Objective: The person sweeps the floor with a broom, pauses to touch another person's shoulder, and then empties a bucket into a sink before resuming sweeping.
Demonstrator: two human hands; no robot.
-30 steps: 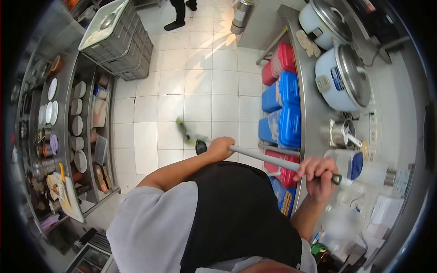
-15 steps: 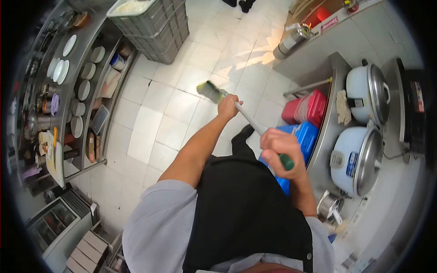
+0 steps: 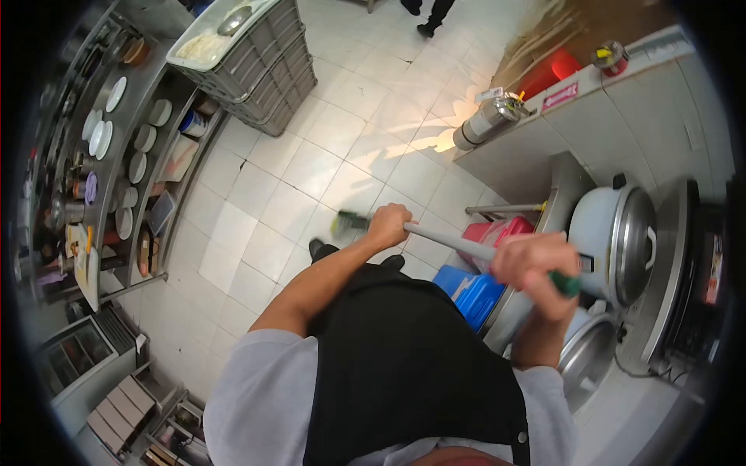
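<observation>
A broom [image 3: 447,236] with a grey handle slants across the space before me. My left hand [image 3: 389,226] is wrapped round the lower handle, just above the green, bristled head, which is blurred over the floor. Higher up, my right hand [image 3: 536,268] grips the handle near its green end cap. Below the broom head lie pale floor tiles [image 3: 298,200]. My shoes show at the front of the black apron [image 3: 412,357].
Stacked grey crates [image 3: 268,85] with a white tub on top stand at back left. Shelves with plates [image 3: 101,140] line the left. On the right are a blue box [image 3: 470,295], a red box [image 3: 489,233], a large cooker [image 3: 602,233] and a fire extinguisher [image 3: 489,120]. Another person's legs [image 3: 431,15] show at the top.
The broom handle has swung flatter, its head dropping lower and closer to my feet. My right hand has moved right and my left hand down. The other person's legs have shifted.
</observation>
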